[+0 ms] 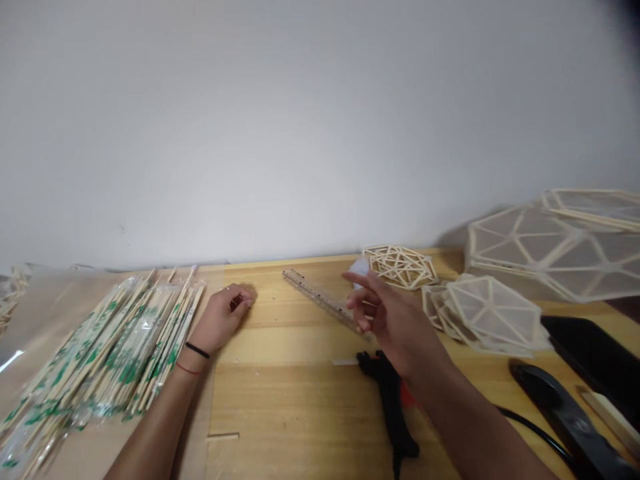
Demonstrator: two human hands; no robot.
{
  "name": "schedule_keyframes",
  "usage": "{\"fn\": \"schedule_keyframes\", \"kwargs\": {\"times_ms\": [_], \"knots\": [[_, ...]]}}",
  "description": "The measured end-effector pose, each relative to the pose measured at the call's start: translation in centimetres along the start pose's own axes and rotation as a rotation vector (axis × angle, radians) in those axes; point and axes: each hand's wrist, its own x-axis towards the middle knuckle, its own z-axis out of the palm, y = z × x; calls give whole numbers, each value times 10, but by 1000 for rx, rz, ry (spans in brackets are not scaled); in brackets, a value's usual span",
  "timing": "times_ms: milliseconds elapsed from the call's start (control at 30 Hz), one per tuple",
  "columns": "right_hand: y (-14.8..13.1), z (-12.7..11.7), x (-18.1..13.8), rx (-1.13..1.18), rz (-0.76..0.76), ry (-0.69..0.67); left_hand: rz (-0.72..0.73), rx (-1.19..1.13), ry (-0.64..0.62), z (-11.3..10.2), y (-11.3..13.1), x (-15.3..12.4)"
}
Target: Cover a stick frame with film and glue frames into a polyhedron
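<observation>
My left hand (227, 317) rests on the wooden table beside the wrapped chopsticks (145, 340), its fingers curled in toward the thumb and nothing showing in them. Over the table, my right hand (390, 313) has its index finger stretched out and the others loosely bent, apart from one another, with nothing visibly held. A clear ruler (317, 293) lies between the hands, its near end by the right fingers. Just below the right hand is a black hot glue gun (390, 403), partly covered by the forearm. A whitish translucent piece (359, 269) shows behind the index finger.
A lattice of thin sticks (400, 265) sits near the wall. To the right are stick-framed panels (493, 308) and a larger framed structure (540, 250). Black tool (565, 410) and flat black object (595, 357) lie at right. A short stick (223, 437) lies in front.
</observation>
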Motion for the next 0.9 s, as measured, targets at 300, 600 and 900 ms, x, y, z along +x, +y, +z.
{"fn": "schedule_keyframes", "kwargs": {"times_ms": [300, 600, 900], "knots": [[1, 2, -6, -32, -100, -139, -57, -1, 32, -2, -2, -1], [8, 4, -13, -560, -307, -315, -65, -21, 22, -1, 0, -2], [6, 5, -14, -721, -366, -355, -81, -24, 156, -7, 8, 2]]}}
